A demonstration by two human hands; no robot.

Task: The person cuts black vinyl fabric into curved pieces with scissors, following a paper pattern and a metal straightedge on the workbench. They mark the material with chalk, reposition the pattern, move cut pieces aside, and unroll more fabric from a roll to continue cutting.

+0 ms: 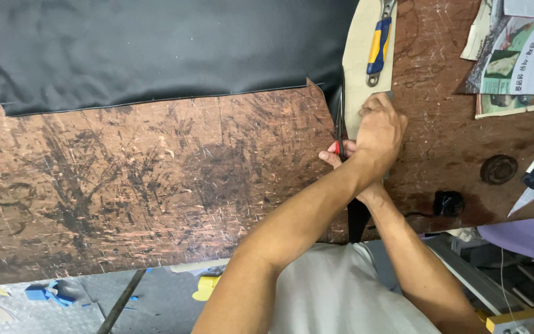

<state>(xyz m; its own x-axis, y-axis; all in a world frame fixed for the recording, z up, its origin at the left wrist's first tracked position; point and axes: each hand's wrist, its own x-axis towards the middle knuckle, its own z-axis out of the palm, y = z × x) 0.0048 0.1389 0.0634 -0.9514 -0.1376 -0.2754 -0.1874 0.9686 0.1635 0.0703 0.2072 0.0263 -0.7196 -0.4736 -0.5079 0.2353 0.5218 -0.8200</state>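
Both forearms cross over the scarred brown worktable (156,185). The left hand (378,133), coming from the lower left, lies on top, fingers curled and pressed down on the beige pattern piece (358,68) at its lower end. The right hand (336,154) sits beneath it, largely hidden; its visible fingers are closed around the red-handled scissors (339,127), whose dark blades point up along the pattern's left edge, beside the black sheet material (156,49). A blue-and-yellow-handled tool (378,46) rests on the pattern, well above the hands. Newspapers (517,55) lie at the upper right, apart from the work
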